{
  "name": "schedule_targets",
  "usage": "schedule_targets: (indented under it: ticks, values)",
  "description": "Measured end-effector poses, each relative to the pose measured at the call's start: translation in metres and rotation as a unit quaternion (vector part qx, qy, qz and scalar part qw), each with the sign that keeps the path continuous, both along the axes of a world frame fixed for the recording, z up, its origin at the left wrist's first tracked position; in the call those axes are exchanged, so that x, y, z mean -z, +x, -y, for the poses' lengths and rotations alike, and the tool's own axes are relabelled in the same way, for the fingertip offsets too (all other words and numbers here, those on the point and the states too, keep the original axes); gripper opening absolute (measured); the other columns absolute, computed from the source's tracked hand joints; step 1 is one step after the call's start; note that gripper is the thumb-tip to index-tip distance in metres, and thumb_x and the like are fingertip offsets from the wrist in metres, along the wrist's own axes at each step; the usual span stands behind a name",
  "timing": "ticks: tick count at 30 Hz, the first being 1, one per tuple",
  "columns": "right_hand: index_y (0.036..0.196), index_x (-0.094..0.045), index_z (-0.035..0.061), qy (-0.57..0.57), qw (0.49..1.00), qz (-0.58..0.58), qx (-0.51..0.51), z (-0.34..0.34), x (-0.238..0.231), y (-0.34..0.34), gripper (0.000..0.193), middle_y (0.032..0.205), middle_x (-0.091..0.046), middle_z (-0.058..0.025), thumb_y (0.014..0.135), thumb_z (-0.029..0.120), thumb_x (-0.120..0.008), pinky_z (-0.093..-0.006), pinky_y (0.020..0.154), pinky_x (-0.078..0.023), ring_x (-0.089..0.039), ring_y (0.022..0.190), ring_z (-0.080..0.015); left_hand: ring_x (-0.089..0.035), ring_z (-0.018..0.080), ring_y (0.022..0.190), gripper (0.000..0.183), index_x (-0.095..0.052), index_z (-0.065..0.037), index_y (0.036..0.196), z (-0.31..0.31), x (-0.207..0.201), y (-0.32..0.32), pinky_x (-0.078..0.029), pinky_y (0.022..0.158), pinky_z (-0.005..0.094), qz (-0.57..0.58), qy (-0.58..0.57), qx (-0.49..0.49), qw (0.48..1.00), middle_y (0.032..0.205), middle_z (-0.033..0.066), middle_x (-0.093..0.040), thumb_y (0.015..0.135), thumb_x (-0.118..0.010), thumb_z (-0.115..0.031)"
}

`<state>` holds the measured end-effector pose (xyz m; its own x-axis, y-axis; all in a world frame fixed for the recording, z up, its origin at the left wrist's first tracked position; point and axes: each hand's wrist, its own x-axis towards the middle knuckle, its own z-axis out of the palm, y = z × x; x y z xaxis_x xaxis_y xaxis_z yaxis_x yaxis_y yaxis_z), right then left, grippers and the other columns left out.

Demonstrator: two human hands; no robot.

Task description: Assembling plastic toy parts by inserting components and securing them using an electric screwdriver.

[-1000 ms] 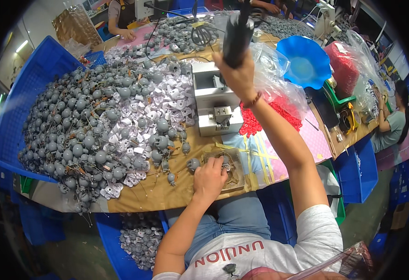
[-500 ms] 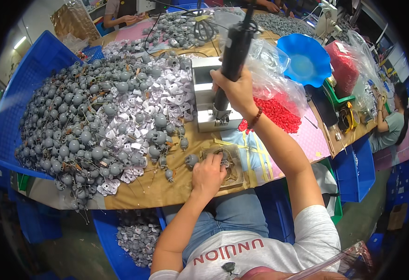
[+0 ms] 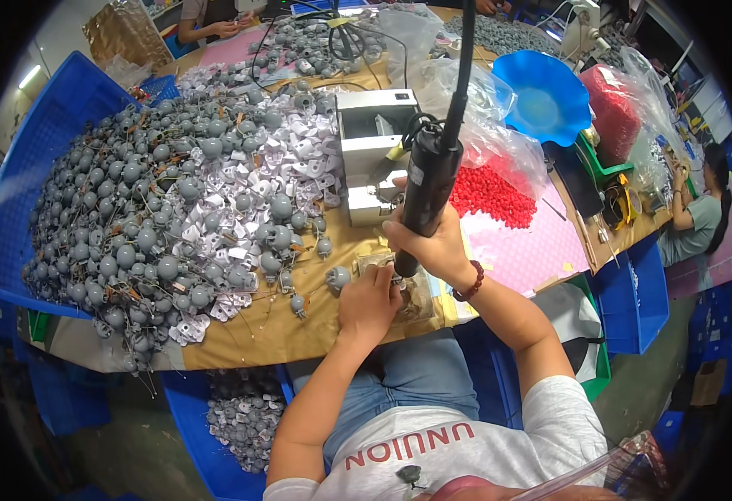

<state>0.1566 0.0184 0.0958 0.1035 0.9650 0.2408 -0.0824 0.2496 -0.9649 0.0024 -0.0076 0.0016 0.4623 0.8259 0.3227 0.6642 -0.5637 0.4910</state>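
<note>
My right hand point(image 3: 439, 250) is wrapped round a black electric screwdriver point(image 3: 429, 179) with a cord at its top. The tool stands nearly upright, its lower end beside my left fingertips. Over a block-like fixture point(image 3: 420, 311) at the table's front edge, my left hand point(image 3: 366, 305) has its fingers bent together; what they hold is mostly hidden, as is the tool's tip. A round grey plastic part point(image 3: 337, 277) lies just left of that hand. Behind my hands stands a white screw feeder point(image 3: 366, 102), an open-fronted box.
Grey round parts with wires point(image 3: 132, 225) and white plastic pieces point(image 3: 299, 167) heap up on the left, against a blue crate point(image 3: 15, 242). Small red pieces point(image 3: 495, 199), a plastic bag and a blue bowl point(image 3: 541, 100) lie right. Co-workers sit beyond and at right.
The screwdriver has come from the screw feeder toward me, down to the fixture beside my left fingers. My left hand has stayed at the fixture.
</note>
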Motion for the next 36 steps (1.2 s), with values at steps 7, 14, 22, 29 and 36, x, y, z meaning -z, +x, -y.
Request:
schedule_targets:
  ticks: [7,14,22,29,36]
  values:
    - [0.135,-0.045,-0.0018,0.034,0.998,0.041,-0.021,0.004,0.012,0.004,0.056,0.084,-0.065,-0.0036,0.085,-0.008,-0.071,-0.0269,0.066,-0.053,-0.065,0.072,-0.0111,-0.066,0.0344,0.073,0.03,-0.063,-0.006,0.104,0.0,0.001,0.0,-0.05,0.062,0.0472,0.01,0.008,0.0,1.0,0.09,0.0112,-0.064,0.079,-0.075,-0.018]
    - [0.133,-0.039,0.0031,0.074,0.995,0.061,-0.036,0.018,0.035,0.005,0.061,0.089,-0.064,-0.0069,0.082,-0.009,-0.069,-0.0283,0.067,-0.054,-0.064,0.074,-0.0125,-0.066,0.032,0.086,0.039,-0.06,-0.01,0.114,-0.001,0.006,-0.003,-0.048,0.067,0.0456,0.012,-0.012,0.007,1.0,0.099,0.0087,-0.064,0.079,-0.075,-0.017]
    - [0.111,-0.053,0.0024,0.073,0.99,0.09,-0.078,0.028,0.056,0.011,0.03,0.09,-0.065,-0.0052,0.087,-0.002,-0.07,-0.0271,0.066,-0.05,-0.062,0.075,-0.0109,-0.066,0.0308,0.08,0.034,-0.059,-0.009,0.107,-0.001,0.004,-0.003,-0.048,0.066,0.0453,0.026,-0.006,0.018,0.999,0.095,0.0079,-0.06,0.078,-0.075,-0.015]
    - [0.102,-0.062,0.0032,0.061,0.992,0.099,-0.046,0.034,0.037,0.002,0.025,0.086,-0.066,-0.0023,0.083,0.006,-0.078,-0.0284,0.069,-0.051,-0.061,0.076,-0.0106,-0.066,0.0318,0.079,0.033,-0.056,-0.009,0.104,-0.001,0.006,-0.004,-0.048,0.065,0.0468,0.044,-0.015,0.017,0.999,0.093,0.0087,-0.059,0.078,-0.075,-0.015]
    - [0.122,-0.054,-0.0008,0.03,0.998,0.047,-0.003,0.018,0.021,0.008,0.04,0.084,-0.064,-0.003,0.085,0.0,-0.071,-0.0269,0.065,-0.052,-0.064,0.074,-0.0101,-0.067,0.0349,0.093,0.039,-0.061,-0.009,0.116,0.003,-0.001,-0.002,-0.052,0.074,0.0469,-0.024,-0.057,-0.013,0.998,0.111,0.0104,-0.065,0.082,-0.075,-0.018]
